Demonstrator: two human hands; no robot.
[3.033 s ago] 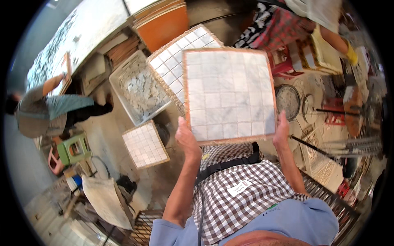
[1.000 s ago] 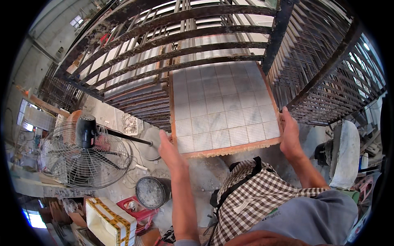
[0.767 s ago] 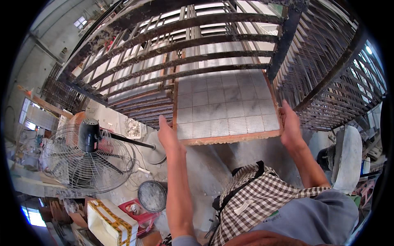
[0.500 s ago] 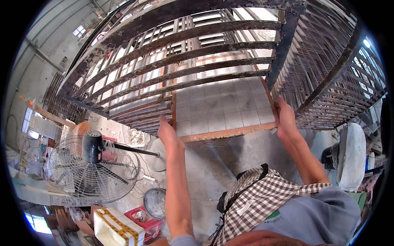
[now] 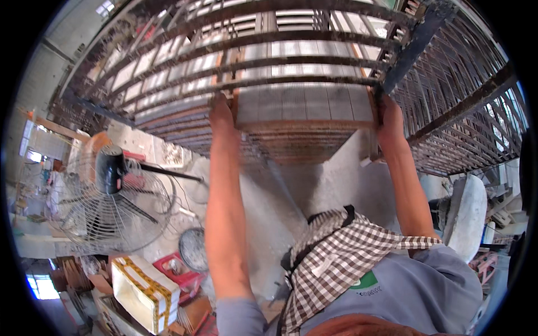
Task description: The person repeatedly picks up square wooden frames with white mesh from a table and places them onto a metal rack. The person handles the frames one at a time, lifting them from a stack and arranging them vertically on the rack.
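Note:
A flat tray (image 5: pixel 302 106) with a wooden rim and a pale, line-marked surface lies level, mostly inside a dark metal rack (image 5: pixel 412 53). Only its near part sticks out below the rack's bars. My left hand (image 5: pixel 222 115) is closed on the tray's left edge, close to the rack. At the right edge, my right hand (image 5: pixel 390 120) grips the rim the same way, its fingers partly hidden behind the rack's post. The tray's far part shows between the bars. Below it, several more wooden edges are stacked in slots.
Another slatted rack (image 5: pixel 465 106) stands to the right, beside a pale rounded slab (image 5: pixel 469 215). On the left are a black floor fan (image 5: pixel 109 168), a round basin (image 5: pixel 193 249), a red container (image 5: pixel 182 271) and a white box (image 5: pixel 143 291) with yellow tape.
Both hands have moved forward, away from my body, and the tray has slid deeper into the rack. Less of it sticks out. My view has shifted slightly.

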